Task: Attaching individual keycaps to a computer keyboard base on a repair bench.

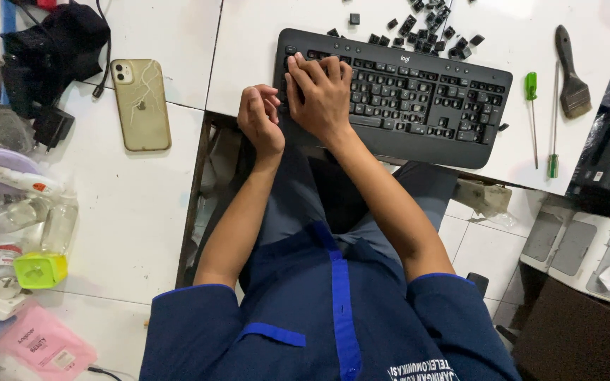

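Black keyboard on white surface, long axis left-right, slightly tilted, top edge away from me. My right hand flat, fingers pressed together on left-end keys. My left hand curled beside edge; pinch unclear.

Pink flat packet — lower left, white-labelled dropper bottle — left edge

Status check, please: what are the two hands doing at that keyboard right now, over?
Right hand pressed flat on black keyboard, left end. Left hand curled beside its edge; contents unclear. Loose keycaps behind the keyboard; screwdrivers and brush to the right.
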